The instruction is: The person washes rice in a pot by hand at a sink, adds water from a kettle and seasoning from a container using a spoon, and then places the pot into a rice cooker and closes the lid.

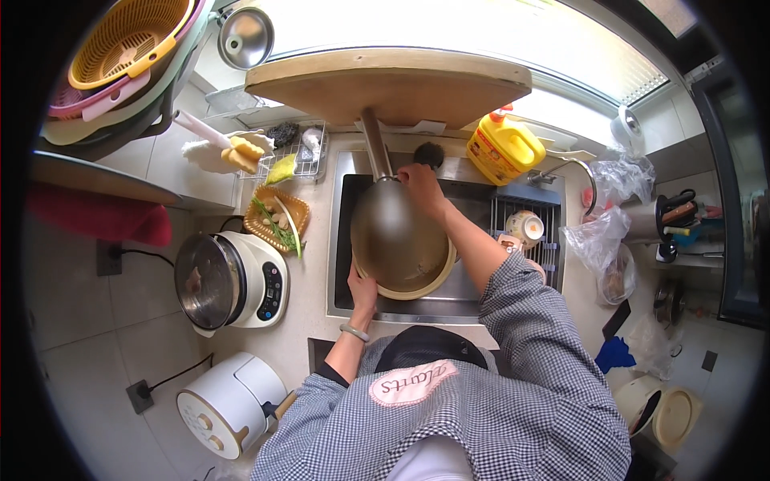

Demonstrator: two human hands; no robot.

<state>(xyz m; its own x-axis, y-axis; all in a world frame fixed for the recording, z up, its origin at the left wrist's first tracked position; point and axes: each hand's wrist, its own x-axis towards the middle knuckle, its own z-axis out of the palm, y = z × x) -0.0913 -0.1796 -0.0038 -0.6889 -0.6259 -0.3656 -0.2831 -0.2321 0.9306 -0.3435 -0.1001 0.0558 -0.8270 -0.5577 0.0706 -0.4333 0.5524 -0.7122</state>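
A large round pan (400, 240) with a beige rim and a brownish, shiny surface lies tilted over the steel sink (475, 282). Its long metal handle (376, 147) points away, towards the wooden board at the back. My left hand (363, 288) grips the rim at the lower left, with the fingers partly hidden beneath it. Close to the base of the handle, my right hand (421, 187) has bent fingers against the far edge of the pan. Small bits show on the pan's surface near its lower right.
Behind the sink are a wooden board (388, 87) and a yellow detergent jug (502, 149). Right of it stand a thin curved tap (592, 186) and a rack with a bowl (524, 228). A basket of vegetables (305, 210) and an electric cooker (258, 279) stand left.
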